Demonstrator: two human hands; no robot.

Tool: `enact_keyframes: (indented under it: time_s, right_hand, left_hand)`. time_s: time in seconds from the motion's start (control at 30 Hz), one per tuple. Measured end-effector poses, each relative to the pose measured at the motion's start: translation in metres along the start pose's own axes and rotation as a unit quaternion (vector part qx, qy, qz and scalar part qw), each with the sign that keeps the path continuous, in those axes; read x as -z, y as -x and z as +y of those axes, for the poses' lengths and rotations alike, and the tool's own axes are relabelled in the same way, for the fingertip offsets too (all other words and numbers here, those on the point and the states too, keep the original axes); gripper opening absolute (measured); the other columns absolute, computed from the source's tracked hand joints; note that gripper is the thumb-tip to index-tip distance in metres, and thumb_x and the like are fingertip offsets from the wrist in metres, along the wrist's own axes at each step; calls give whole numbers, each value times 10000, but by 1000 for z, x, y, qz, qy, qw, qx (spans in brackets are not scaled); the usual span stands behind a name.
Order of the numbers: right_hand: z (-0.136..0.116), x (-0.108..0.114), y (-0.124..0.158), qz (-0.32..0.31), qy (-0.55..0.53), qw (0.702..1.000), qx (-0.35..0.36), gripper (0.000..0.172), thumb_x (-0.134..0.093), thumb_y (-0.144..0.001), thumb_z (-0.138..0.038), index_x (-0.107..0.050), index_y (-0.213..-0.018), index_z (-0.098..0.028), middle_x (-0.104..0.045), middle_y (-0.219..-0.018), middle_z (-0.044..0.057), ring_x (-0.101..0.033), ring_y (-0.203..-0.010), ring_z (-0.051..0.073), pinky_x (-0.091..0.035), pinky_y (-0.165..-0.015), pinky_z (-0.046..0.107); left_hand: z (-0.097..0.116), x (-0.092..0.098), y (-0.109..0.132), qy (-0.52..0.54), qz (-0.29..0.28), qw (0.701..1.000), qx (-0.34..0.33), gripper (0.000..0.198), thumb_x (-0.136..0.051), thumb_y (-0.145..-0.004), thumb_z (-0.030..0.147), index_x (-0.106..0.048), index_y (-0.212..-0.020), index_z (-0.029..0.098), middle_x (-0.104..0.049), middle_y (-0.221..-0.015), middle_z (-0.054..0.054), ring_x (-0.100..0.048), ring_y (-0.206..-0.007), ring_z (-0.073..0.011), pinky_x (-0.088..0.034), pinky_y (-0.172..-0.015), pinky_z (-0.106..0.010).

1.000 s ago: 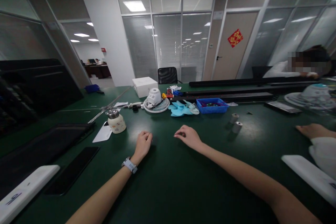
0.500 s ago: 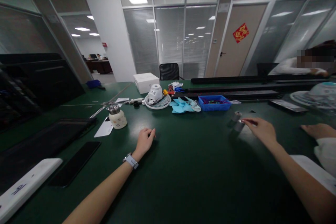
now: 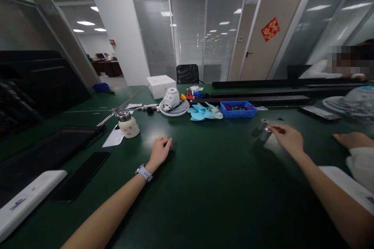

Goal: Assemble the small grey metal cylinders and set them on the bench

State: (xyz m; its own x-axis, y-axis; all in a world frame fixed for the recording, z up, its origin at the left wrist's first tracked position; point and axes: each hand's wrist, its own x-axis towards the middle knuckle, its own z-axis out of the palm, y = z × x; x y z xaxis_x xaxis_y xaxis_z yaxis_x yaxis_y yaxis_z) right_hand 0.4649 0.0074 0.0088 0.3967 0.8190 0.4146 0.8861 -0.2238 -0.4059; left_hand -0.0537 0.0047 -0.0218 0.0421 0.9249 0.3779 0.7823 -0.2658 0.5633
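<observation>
My right hand (image 3: 288,139) reaches over the table at the right. Its thumb and fingertips are pinched at the top end of a small silver metal cylinder (image 3: 265,135), which leans slightly. A second cylinder of the same kind (image 3: 263,124) stands just behind it, close by. My left hand (image 3: 160,150), with a watch (image 3: 144,172) at its wrist, rests on the green table (image 3: 201,186). Its fingers are loosely curled in, and no object shows in them. Nearest to that hand is a cream jar with a metal lid (image 3: 128,125), apart from it.
Light-blue fan blades (image 3: 201,113), a blue tray (image 3: 238,114) of small parts and a white fan part (image 3: 172,99) lie farther back. At left are a black phone (image 3: 83,177) and a white box (image 3: 32,190). Another person's hand (image 3: 355,140) rests at right.
The whole view has shifted a little, so things sit slightly higher in the picture. My right hand keeps its pinch at the cylinder; my left hand stays on the table.
</observation>
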Motion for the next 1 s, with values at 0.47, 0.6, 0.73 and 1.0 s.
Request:
enact_keyframes:
  time_s: [0.47, 0.6, 0.73, 1.0]
  right_hand:
    - [-7, 2, 0, -29, -5, 999, -19, 399, -608, -763, -531, -736, -1017, -252, -695, -972, 62, -614, -828, 199, -414, -660, 277]
    - [-8, 5, 3, -35, 2, 999, -40, 494, -677, -698, -529, -696, -1120, -273, -714, -878, 56, -627, -854, 236, -418, -659, 291]
    - [-2, 7, 3, -45, 29, 997, -47, 478, -626, -769, -457, -641, -1208, -269, -705, -974, 67, -620, -896, 227, -406, -687, 289]
    - [-22, -4, -37, -3, 177, 984, 27, 704, -534, -783, -598, -541, -1313, -136, -619, -1150, 210, -534, -1047, 292, -267, -900, 397]
  left_hand:
    - [4, 1, 0, -16, -23, 1000, 5, 469, -377, -895, 454, -643, -607, 196, -618, -805, -56, -521, -870, -206, -374, -859, -354]
    - [2, 0, 0, -20, -22, 1000, -2, 468, -381, -895, 458, -650, -615, 197, -620, -797, -50, -520, -870, -200, -370, -871, -351]
    - [-1, -2, 0, -12, -21, 1000, -1, 468, -387, -893, 463, -650, -613, 198, -624, -811, -51, -524, -886, -205, -373, -873, -353]
    - [-2, -2, 0, -9, -16, 1000, -5, 468, -386, -895, 457, -649, -605, 200, -629, -805, -48, -528, -872, -203, -377, -879, -362]
